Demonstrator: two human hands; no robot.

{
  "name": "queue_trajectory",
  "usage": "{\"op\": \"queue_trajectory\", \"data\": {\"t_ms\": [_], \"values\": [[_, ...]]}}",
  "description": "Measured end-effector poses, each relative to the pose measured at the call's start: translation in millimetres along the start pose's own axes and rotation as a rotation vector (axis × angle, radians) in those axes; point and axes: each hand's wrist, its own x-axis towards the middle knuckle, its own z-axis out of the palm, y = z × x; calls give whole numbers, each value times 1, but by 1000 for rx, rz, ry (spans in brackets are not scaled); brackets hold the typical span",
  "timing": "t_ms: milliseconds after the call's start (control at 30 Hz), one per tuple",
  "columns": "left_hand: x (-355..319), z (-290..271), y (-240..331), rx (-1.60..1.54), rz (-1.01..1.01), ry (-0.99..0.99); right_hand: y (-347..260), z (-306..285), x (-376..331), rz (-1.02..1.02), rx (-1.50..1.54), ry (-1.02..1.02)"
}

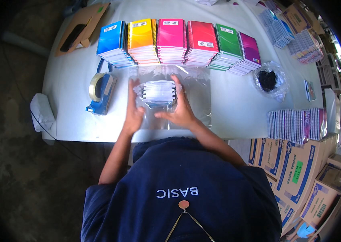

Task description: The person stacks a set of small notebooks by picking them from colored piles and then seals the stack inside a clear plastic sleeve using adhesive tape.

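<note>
A small stack of spiral notebooks (159, 91) lies on a clear plastic sheet (196, 90) in the middle of the white table (235, 105), with the plastic folded up around it. My left hand (133, 114) presses the wrap at the stack's near left side. My right hand (180, 108) holds the wrap along the stack's right side, thumb pointing left across the front. Behind the sheet stand several stacks of notebooks: blue (112, 42), yellow (142, 38), pink (171, 38), red (202, 40), green (227, 44) and purple (249, 52).
A blue tape dispenser (100, 92) sits left of the sheet. A clear bag of black items (268, 80) lies at the right. A row of notebooks (296, 124) stands at the table's right edge above cardboard boxes (299, 169). A brown clipboard-like board (81, 26) lies at the far left.
</note>
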Motion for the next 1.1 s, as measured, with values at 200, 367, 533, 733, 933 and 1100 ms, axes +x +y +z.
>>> {"op": "queue_trajectory", "data": {"t_ms": [200,367,533,733,933,1100], "values": [[-17,49,11,322,-43,297,-3,27,22,230,217,389],[-17,58,33,878,102,161,-13,21,23,343,325,287],[-4,55,45,930,135,-39,-18,12,-1,-71,-469,176],[33,17,48,510,61,174,-28,2,-14,-259,-635,9],[102,-22,38,128,-151,-235,-28,0,-3,-314,-548,77],[116,-27,37,52,121,101,-26,0,-3,-305,-518,95]]}}
